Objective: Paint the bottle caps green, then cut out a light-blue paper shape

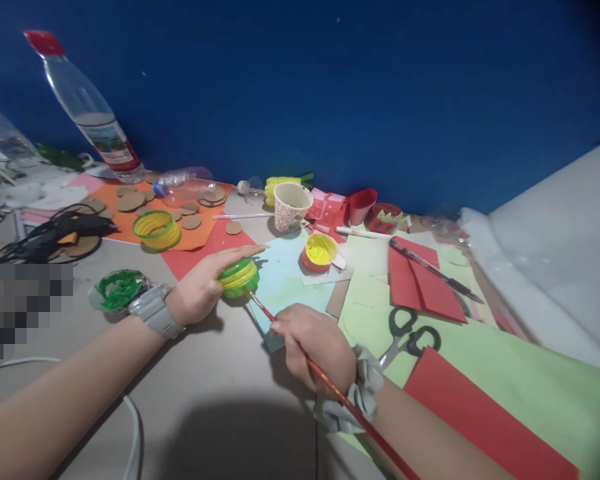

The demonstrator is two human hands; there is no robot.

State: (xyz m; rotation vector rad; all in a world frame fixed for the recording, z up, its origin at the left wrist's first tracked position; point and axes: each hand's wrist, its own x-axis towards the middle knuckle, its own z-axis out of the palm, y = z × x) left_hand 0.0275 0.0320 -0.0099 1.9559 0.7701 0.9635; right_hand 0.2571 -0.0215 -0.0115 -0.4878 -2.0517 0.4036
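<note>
My left hand (200, 285) is closed around a small round piece (239, 277) with green and yellow painted bands, held just over the table. A long red-handled paintbrush (330, 383) is in my right hand (317, 343), gripped near its front. Its tip touches the lower right edge of the banded piece. Below them lies a light blue sheet of paper (280, 277) with faint green smears. A small cup of yellow paint (320, 252) stands behind my right hand. Left of my watch-wearing wrist sits a dish of green paint (120, 291).
A paper cup (291, 208) and a yellow-banded plastic ring (157, 231) stand farther back. Scissors (409, 337) lie on green paper (520, 367) at the right, near red paper (480, 407). A tall bottle (93, 117) rises back left, near black cables (55, 233) and cardboard discs (131, 201).
</note>
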